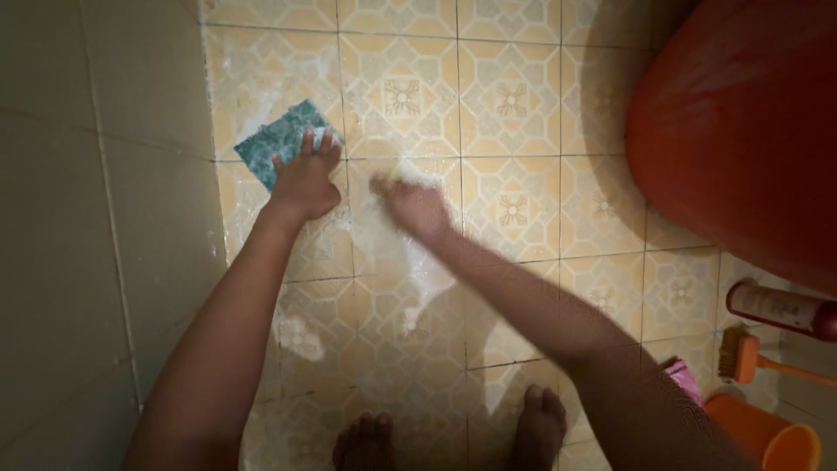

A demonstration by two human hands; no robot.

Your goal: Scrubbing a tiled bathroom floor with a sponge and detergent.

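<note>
Bare feet (453, 436) on wet tiled floor (523, 105) | left hand (305, 185) pressing green scouring pad (281, 139) near wall | right hand (410, 208) blurred, grip unclear | soapy film mid-floor, outer tiles look unscrubbed

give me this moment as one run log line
left hand: pressing green scrub pad on soapy tiled floor | right hand: blurred, on wet tile, empty | nearby: red tub, brush

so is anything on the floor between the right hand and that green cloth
Nothing visible. The left hand presses the green cloth onto the patterned floor tiles. The right hand, blurred, is just beside it, with only bare soapy tile between them. The red tub, bottle and brush sit off on the far side.
</note>
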